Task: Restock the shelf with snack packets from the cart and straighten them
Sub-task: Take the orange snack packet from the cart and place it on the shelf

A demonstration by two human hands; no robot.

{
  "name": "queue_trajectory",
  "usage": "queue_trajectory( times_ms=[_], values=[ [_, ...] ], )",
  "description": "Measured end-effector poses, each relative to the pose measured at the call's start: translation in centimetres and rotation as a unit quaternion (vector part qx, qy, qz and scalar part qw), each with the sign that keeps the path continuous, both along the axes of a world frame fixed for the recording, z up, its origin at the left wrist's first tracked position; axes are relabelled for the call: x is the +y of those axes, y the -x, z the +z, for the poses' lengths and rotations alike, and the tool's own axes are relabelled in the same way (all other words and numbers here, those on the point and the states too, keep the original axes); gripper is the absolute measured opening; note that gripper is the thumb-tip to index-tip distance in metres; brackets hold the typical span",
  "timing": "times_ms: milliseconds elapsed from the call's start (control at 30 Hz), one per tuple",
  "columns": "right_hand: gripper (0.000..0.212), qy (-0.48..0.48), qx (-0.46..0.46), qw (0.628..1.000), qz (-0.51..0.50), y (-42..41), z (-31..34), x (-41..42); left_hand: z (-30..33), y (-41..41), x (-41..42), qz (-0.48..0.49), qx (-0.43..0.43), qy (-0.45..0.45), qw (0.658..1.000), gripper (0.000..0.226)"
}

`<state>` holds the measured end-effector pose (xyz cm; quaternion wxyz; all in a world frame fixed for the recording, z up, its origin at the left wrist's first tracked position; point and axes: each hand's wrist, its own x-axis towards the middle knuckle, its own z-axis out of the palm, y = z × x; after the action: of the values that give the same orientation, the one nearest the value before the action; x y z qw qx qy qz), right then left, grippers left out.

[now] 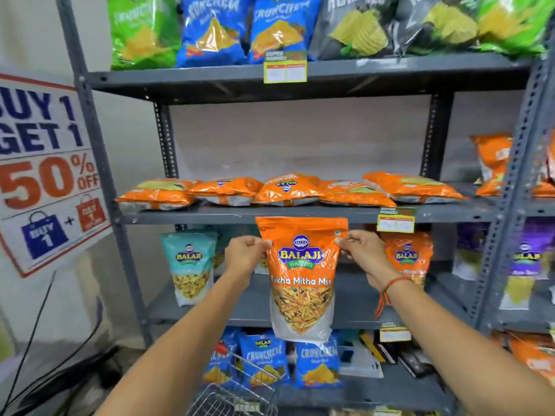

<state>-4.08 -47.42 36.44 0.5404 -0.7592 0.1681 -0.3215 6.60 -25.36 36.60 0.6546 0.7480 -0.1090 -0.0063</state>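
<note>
An orange Balaji Tikha Mitha Mix packet (301, 283) hangs upright in front of the grey shelf rack (300, 213). My left hand (244, 255) pinches its upper left edge and my right hand (365, 253) pinches its upper right edge. Behind it, on the shelf level (240, 307) below my hands, stand a teal Balaji packet (189, 265) at the left and another orange packet (408, 256) at the right. Several orange packets (288, 190) lie flat on the level above. The wire cart (234, 397) shows at the bottom, under my forearms.
Blue, green and black chip bags (216, 31) fill the top level. Blue Crunchem bags (318, 364) stand on the lowest level. A second rack (522, 265) with purple and orange packets adjoins on the right. A "Buy 1 Get 1" sign (45, 169) hangs at the left.
</note>
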Motion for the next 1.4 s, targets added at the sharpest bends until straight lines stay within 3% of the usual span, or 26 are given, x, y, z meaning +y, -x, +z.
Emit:
queue_trajectory(
  times_ms=[433,633,767,1033,1167,1267,1400],
  values=[
    [0.026,0.030,0.107,0.993,-0.037,-8.0,-8.5,-16.3,-8.5,-6.8,-18.1,0.061,0.075,-0.073,0.993,0.027],
    [0.021,0.021,0.128,0.991,-0.027,-12.9,-10.7,-20.5,-10.9,-11.2,-22.2,0.077,0.085,-0.074,0.991,0.013],
    [0.016,0.002,0.146,0.989,-0.024,-15.0,-11.9,-21.4,-11.8,-13.1,-23.1,0.088,0.074,-0.088,0.989,0.017],
    [0.016,-0.025,0.135,0.990,-0.037,-16.3,-13.3,-20.6,-13.0,-14.0,-22.8,0.084,0.080,-0.092,0.989,0.023],
    [0.038,-0.039,0.089,0.992,-0.083,-16.8,-13.0,-18.4,-11.8,-13.2,-19.9,0.095,0.096,-0.054,0.989,0.027],
    [0.042,-0.041,0.039,0.994,-0.090,-17.0,-11.7,-14.4,-11.0,-12.3,-15.7,0.109,0.081,-0.023,0.990,0.022],
    [0.033,-0.024,-0.024,0.999,-0.019,-17.2,-10.0,-5.3,-11.1,-11.4,-7.2,0.130,0.063,0.005,0.990,0.023]
  ],
)
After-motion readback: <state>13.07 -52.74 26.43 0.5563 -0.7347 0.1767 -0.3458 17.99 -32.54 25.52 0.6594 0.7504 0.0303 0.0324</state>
